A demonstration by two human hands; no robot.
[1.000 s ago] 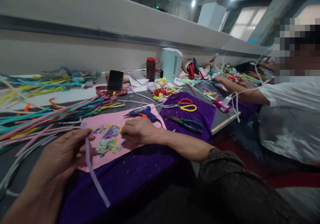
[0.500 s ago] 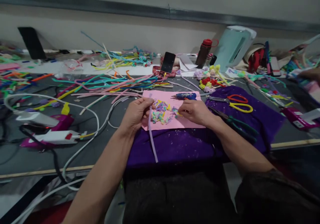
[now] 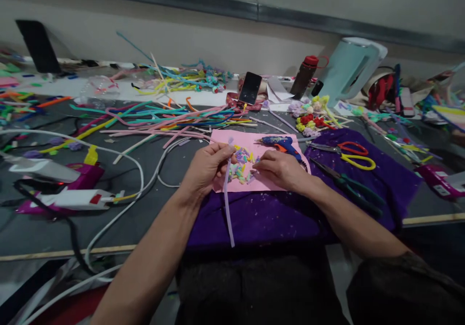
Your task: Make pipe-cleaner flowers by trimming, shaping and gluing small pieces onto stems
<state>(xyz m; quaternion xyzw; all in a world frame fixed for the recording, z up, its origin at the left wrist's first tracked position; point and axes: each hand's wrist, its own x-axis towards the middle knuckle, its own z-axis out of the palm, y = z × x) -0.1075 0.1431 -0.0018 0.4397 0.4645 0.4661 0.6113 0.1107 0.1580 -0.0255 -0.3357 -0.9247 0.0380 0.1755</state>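
Observation:
My left hand [image 3: 208, 168] is closed in a pinch on a lilac pipe cleaner [image 3: 228, 213], which hangs down over the purple cloth [image 3: 261, 218]. Across from it, my right hand [image 3: 281, 170] is low over the pink sheet [image 3: 269, 184], thumb and fingers pressed together. Whatever those fingertips hold is too small to make out. Between both hands lies a pile of short cut pipe cleaner pieces [image 3: 240, 172] in yellow, lilac and mint. A blue glue gun [image 3: 285, 144] rests on the sheet just beyond my right hand.
Red-and-yellow-handled scissors [image 3: 358, 162] and green-handled pliers [image 3: 358, 192] lie to the right. Long pipe cleaners [image 3: 163, 119] spread behind on the left. A phone [image 3: 250, 88], bottle [image 3: 304, 77] and mint kettle [image 3: 348, 70] stand at the back. White cables [image 3: 141, 170] loop at left.
My right hand has moved left and slightly nearer over the cut pieces, uncovering more of the glue gun. My left hand keeps its pinch on the lilac pipe cleaner. The view has shifted slightly.

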